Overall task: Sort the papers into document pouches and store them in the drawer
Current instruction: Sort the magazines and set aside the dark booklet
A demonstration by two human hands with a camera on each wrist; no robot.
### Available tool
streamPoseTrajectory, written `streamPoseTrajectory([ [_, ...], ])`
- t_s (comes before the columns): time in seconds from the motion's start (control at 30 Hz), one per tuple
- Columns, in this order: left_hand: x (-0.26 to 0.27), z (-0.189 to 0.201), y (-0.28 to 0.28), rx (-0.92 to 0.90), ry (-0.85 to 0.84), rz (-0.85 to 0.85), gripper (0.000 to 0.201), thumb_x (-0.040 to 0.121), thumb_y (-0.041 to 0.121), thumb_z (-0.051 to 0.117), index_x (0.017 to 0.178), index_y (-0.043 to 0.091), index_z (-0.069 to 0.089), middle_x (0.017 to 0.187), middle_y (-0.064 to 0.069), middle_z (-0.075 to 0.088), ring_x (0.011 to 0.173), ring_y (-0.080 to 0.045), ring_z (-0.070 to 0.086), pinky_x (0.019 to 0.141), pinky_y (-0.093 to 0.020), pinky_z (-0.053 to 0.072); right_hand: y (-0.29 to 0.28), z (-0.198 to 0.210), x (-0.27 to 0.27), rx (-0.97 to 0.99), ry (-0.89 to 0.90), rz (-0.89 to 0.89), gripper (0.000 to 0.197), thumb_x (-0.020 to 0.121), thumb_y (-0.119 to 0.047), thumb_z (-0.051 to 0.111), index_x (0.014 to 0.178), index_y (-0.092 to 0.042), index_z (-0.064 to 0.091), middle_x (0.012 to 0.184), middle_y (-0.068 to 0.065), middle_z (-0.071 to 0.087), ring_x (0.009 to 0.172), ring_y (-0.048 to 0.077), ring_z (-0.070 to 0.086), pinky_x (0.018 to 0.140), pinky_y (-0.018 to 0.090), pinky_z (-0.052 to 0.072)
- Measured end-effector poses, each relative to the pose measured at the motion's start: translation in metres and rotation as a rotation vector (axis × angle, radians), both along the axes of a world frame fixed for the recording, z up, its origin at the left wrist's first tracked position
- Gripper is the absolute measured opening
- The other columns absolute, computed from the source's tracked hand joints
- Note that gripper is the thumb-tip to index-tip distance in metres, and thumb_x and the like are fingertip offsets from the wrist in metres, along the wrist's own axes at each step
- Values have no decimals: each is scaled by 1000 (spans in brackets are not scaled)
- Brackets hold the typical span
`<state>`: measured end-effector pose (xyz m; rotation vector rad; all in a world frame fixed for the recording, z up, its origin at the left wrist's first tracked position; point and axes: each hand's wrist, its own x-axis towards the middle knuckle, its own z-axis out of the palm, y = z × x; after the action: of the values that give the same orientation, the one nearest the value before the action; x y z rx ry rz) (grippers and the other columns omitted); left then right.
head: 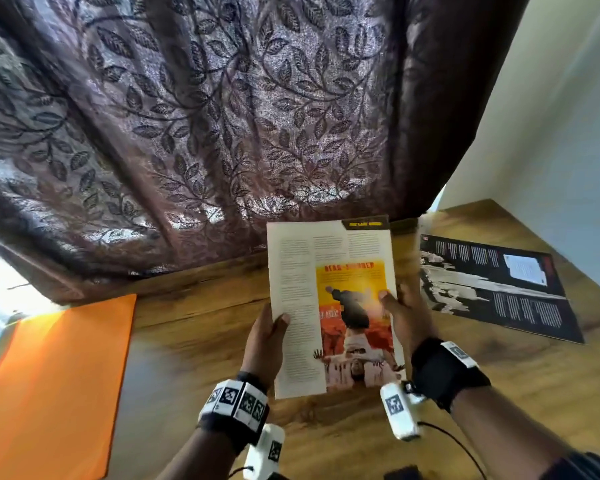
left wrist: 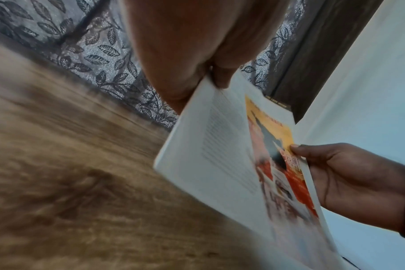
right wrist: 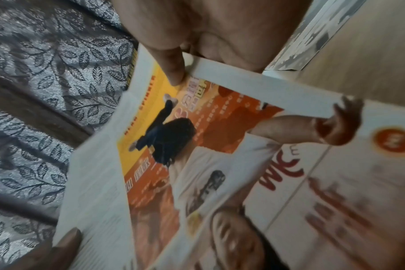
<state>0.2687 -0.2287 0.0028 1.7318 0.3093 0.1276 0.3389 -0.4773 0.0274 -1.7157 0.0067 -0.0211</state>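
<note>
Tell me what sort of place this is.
Probably a room in a home, at a desk by a window: a wood-grain tabletop, a leaf-patterned curtain with daylight coming through it, and a plain painted wall to the right.

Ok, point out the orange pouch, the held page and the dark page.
orange pouch (head: 59,375), head view, middle of its face.
held page (head: 298,306), head view, its text column.
dark page (head: 492,289), head view, its printed middle.

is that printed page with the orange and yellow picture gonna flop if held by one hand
Probably floppy: the thin printed page is held at both edges, by the left hand and right hand. Likely light. It looks glossy, so perhaps slippery.
</note>
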Motion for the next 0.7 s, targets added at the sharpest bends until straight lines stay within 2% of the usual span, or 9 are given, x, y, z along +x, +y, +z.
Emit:
streamPoseTrajectory([
  [0.07, 5, -6, -2, 16, 33, 33, 23, 102, 16, 53, 123, 23, 59, 114, 6, 73, 102, -17, 70, 85, -43, 59, -4, -2, 6, -45, 36, 16, 29, 92, -19, 60, 104, -45, 65, 110, -8, 72, 105, 17, 66, 91, 39, 48],
  [0.13, 7, -13, -6, 31, 57, 51, 27, 101, 13, 52, 127, 20, 58, 115, 5, 72, 100, -15, 70, 80, -34, 58, -13, -11, 10, -111, 139, 40, 21, 92, -15, 61, 102, -33, 66, 105, -3, 72, 101, 21, 66, 91, 42, 50],
  [0.23, 8, -23, -15, 47, 140, 74, 28, 101, 15, 51, 128, 19, 57, 115, 2, 72, 100, -18, 70, 84, -42, 59, -30, -27, 12, -256, 279, 99, 14, 92, -14, 64, 104, -20, 66, 102, 2, 72, 97, 22, 67, 92, 44, 52],
  [0.3, 9, -27, -21, 53, 186, 88, 27, 101, 16, 51, 127, 20, 58, 114, 4, 72, 101, -19, 69, 86, -45, 58, -42, -32, 13, -306, 307, 138, 12, 91, -8, 65, 101, -15, 66, 103, 4, 72, 97, 21, 67, 91, 39, 52],
  [0.37, 11, -29, -26, 95, 216, 96, 28, 100, 16, 51, 126, 19, 58, 115, 3, 71, 101, -18, 69, 86, -42, 57, -52, -36, 15, -345, 317, 150, 16, 89, -3, 65, 95, -18, 66, 103, 3, 73, 96, 19, 66, 91, 39, 52],
  [0.43, 13, -32, -30, 159, 249, 88, 28, 97, 20, 52, 125, 22, 58, 116, 2, 71, 101, -20, 68, 89, -47, 57, -59, -39, 16, -404, 318, 174, 15, 88, -6, 67, 97, -18, 68, 101, 0, 73, 95, 17, 67, 92, 42, 53],
  [0.53, 12, -33, -37, 270, 315, 87, 35, 90, 31, 57, 125, 26, 58, 118, 2, 71, 103, -22, 68, 89, -48, 57, -67, -43, 18, -504, 309, 204, 5, 89, -16, 68, 93, -18, 70, 92, -2, 73, 85, 16, 68, 80, 37, 55],
  [0.6, 11, -29, -43, 434, 368, 161, 46, 91, 33, 62, 135, 21, 53, 129, -4, 64, 113, -26, 63, 95, -45, 52, -76, -41, 22, -578, 287, 185, 8, 91, -25, 66, 91, -19, 71, 90, -1, 72, 81, 18, 67, 73, 33, 52],
  [0.7, 6, -22, -46, 593, 409, 284, 70, 92, 35, 65, 151, 15, 34, 149, -12, 39, 136, -33, 41, 113, -45, 36, -99, -37, 31, -570, 266, 115, 6, 90, -29, 66, 87, -27, 71, 90, 0, 72, 83, 19, 66, 72, 30, 47],
])
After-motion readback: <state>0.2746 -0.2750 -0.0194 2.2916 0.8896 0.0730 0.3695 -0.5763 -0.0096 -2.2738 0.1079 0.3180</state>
